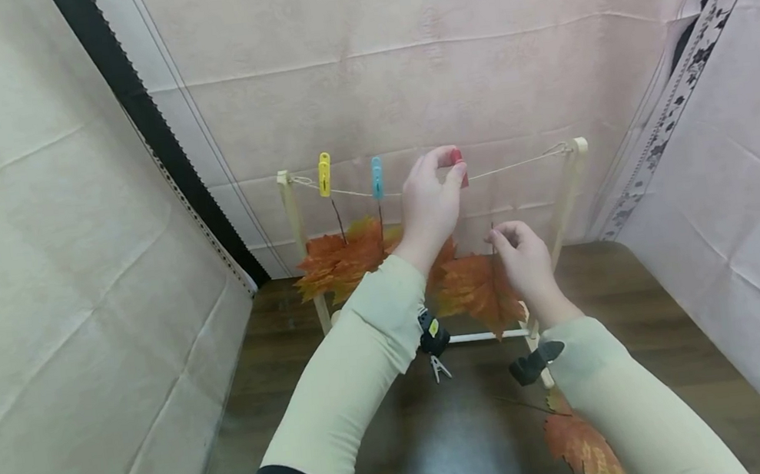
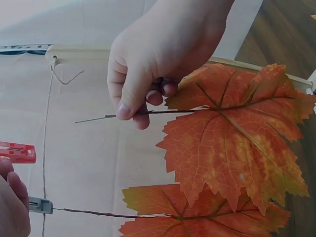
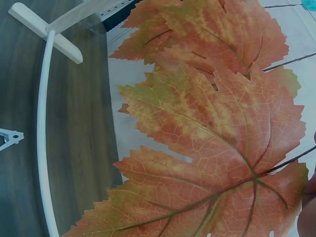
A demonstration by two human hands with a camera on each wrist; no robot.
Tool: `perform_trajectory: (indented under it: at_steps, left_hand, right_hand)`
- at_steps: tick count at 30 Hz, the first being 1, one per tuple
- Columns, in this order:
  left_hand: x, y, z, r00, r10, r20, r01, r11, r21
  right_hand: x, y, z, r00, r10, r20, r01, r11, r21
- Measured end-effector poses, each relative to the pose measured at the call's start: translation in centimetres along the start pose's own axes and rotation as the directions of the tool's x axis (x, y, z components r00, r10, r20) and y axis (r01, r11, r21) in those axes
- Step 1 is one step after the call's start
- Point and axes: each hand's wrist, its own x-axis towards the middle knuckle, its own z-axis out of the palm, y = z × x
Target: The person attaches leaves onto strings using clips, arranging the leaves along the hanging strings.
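Observation:
My left hand [image 1: 433, 199] pinches a red clothespin [image 1: 461, 167] near the string [image 1: 508, 169] of a wooden frame. Lower and to the right, my right hand [image 1: 521, 257] holds an orange artificial maple leaf [image 1: 481, 288] by its dark stem [image 2: 173, 111], whose thin tip sticks out past the fingers. In the left wrist view, the red clothespin [image 2: 19, 152] sits beside the string, and a grey clothespin [image 2: 40, 205] below it grips another leaf's stem on the string. A yellow clothespin [image 1: 325, 175] and a blue clothespin [image 1: 377, 177] hang leaves [image 1: 341, 260] further left.
Posts [image 1: 569, 194] stand at both ends of the string, joined low down by a white rod [image 1: 488, 336]. On the wooden table lie a loose grey clothespin [image 1: 439, 368] and another leaf [image 1: 582, 443], partly under my right sleeve. Pale cloth [image 1: 435, 100] surrounds the table.

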Motion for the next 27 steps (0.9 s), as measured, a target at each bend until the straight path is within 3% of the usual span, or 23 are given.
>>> perform_trajectory:
  at_steps: [7,15,20,27]
  left_hand:
    - [0.9,0.6,0.5,1.0,0.004,0.001,-0.004,0.999,0.042]
    - [1.8,1.3,0.8,0.998,-0.052,0.027,0.054,0.997,-0.059]
    - [1.8,1.4,0.9,0.992,-0.11,0.056,0.112,0.993,-0.039]
    - [1.9,1.3,1.3,0.991,-0.114,0.064,0.115,0.993,-0.02]
  right_hand:
    - [0.4,-0.7,-0.2,1.0,0.01,-0.016,-0.01,1.0,0.016]
    - [1.1,-2.6,-0.2,1.0,0.027,-0.009,-0.026,0.998,0.064]
    - [1.2,-3.3,0.3,0.999,0.039,0.028,-0.039,0.999,0.025]
    - [1.6,-3.7,0.3,0.998,0.047,0.039,-0.046,0.999,-0.016]
